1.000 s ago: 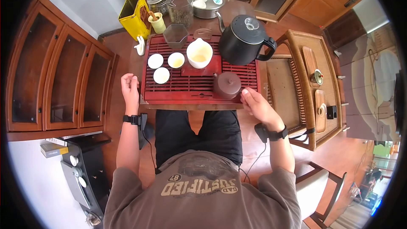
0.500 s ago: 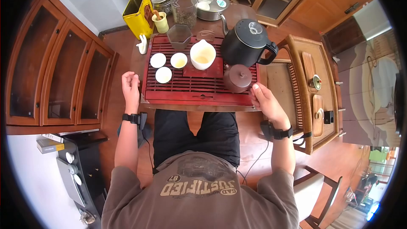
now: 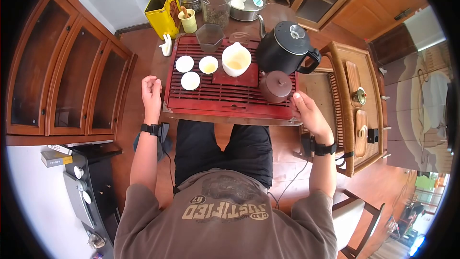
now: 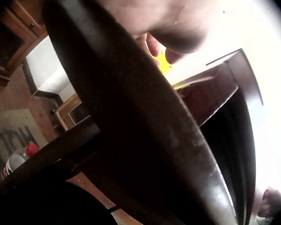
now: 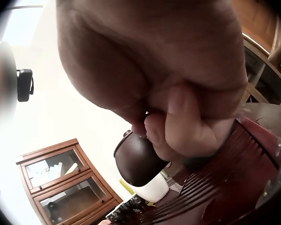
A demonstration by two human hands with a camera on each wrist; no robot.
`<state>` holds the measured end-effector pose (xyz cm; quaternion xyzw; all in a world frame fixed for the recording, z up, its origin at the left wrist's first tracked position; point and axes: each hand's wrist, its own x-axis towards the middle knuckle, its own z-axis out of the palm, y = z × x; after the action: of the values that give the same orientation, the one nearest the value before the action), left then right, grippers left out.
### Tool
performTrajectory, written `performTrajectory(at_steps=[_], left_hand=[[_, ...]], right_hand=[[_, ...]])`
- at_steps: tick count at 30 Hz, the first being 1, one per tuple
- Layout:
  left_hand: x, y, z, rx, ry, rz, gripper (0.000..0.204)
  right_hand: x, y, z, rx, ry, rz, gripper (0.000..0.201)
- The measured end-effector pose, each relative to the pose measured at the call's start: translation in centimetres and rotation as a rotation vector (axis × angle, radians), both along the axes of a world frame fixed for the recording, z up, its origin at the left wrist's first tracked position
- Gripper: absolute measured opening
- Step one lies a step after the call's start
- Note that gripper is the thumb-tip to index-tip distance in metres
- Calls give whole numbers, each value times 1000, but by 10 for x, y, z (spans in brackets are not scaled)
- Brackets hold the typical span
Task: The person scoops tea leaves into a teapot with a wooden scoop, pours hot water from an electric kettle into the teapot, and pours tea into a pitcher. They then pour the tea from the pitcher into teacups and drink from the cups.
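Observation:
At the right side of the red slatted tea tray (image 3: 206, 105), my right hand (image 3: 311, 115) grips the handle side of a brown lidded teapot (image 3: 276, 87). The right wrist view shows curled fingers (image 5: 182, 122) beside the teapot (image 5: 138, 159); the handle is hidden. Whether its base touches the tray, I cannot tell. My left hand (image 3: 152, 98), empty with fingers loosely bent, is by the tray's left edge. Three white cups, one with yellowish liquid (image 3: 208, 65), and a white pitcher (image 3: 236, 60) with pale liquid stand on the tray.
A black kettle (image 3: 287, 48) stands behind the teapot. At the back are a yellow tin (image 3: 163, 12), a hexagonal glass vessel (image 3: 210, 37), jars and a lidded steel pot (image 3: 247, 5). A small white figure (image 3: 166, 45) stands left; a wicker cart (image 3: 369, 67) is right.
My right hand has carried the teapot rightward and a little back, from the tray's front right area towards the kettle. The left hand still rests beside the tray; the head view has shifted slightly.

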<state>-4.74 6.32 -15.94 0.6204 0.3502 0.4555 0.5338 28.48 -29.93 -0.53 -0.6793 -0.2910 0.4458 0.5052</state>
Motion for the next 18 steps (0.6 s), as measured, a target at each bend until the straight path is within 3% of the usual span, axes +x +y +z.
performTrajectory(at_steps=[7,18], left_hand=[[-1,2,-2,10,-1,-20,14],[-2,3,-2,29,38,-14,14]], right_hand=[[-4,2,-19,-60,41,-37,35],[-4,8,-25,-175,-184,10,35]])
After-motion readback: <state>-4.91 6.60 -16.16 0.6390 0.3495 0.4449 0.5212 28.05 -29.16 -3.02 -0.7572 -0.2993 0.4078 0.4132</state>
